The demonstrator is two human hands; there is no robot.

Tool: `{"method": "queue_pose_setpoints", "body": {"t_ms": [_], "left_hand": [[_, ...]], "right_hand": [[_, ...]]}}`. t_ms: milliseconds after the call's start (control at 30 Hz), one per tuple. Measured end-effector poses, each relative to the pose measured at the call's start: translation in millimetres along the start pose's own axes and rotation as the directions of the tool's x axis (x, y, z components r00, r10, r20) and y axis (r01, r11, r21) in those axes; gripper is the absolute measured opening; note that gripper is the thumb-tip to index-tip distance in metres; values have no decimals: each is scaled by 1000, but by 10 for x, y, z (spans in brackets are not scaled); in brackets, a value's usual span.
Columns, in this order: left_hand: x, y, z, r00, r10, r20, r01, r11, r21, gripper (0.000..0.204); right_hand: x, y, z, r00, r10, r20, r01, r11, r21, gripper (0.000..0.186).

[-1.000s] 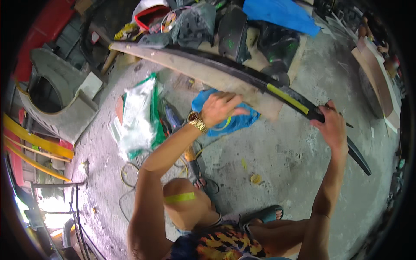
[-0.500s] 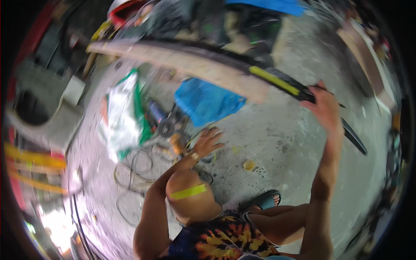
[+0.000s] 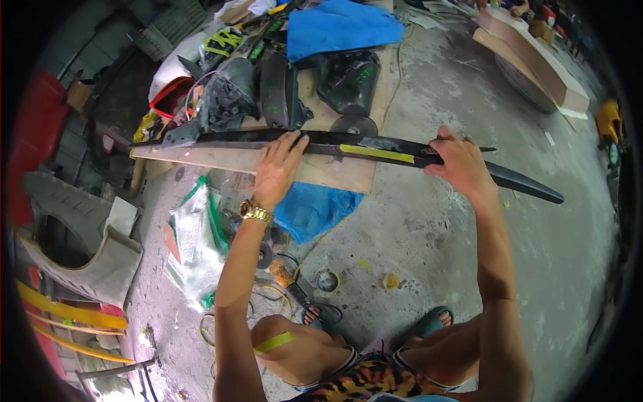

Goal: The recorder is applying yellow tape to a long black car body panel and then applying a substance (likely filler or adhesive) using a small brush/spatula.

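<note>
A long, black, curved trim strip (image 3: 321, 139) lies across the view, along the far edge of a pale wooden board (image 3: 328, 173). A piece of yellow tape (image 3: 376, 154) is stuck along it. My right hand (image 3: 462, 164) is closed around the strip right of the tape, with the dark tapered end reaching past it. My left hand (image 3: 276, 167), with a gold watch on its wrist, lays its fingers together over the strip left of the tape. Its thumb is hidden. Another strip of yellow tape (image 3: 273, 342) is on my left knee.
Dark plastic parts (image 3: 280, 90) and a blue sheet (image 3: 341, 28) lie beyond the board. Nearer are a blue plastic bag (image 3: 315, 211), a silver-and-green sack (image 3: 199, 244), a tape roll (image 3: 328, 281) and cords. A large grey panel (image 3: 100, 268) stands at left, a beige panel (image 3: 536, 60) at far right.
My left hand has moved from over the floor by my knee up onto the black strip. The strip has come to lie more level, my right hand still on it.
</note>
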State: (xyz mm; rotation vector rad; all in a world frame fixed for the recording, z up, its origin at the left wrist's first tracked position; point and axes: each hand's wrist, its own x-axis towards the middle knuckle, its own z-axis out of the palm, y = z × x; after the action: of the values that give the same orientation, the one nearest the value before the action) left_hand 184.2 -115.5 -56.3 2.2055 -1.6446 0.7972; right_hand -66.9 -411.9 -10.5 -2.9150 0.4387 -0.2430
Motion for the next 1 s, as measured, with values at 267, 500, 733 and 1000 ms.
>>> {"method": "queue_pose_setpoints", "body": {"t_ms": [267,500,733,1000], "left_hand": [[61,-27,101,1000,-21,-3,21,999,25,48],[79,49,101,997,-68,34,67,997,25,44],[251,301,213,995,-77,57,86,982,-171,51],[256,259,337,991,-128,-30,119,969,-219,44]], "right_hand": [[37,108,76,992,-22,-125,22,1000,1,30],[139,159,133,988,-76,-138,75,997,-18,32],[90,132,80,991,-50,-123,46,998,-37,37],[-103,201,-532,987,22,-159,89,748,658,35]]}}
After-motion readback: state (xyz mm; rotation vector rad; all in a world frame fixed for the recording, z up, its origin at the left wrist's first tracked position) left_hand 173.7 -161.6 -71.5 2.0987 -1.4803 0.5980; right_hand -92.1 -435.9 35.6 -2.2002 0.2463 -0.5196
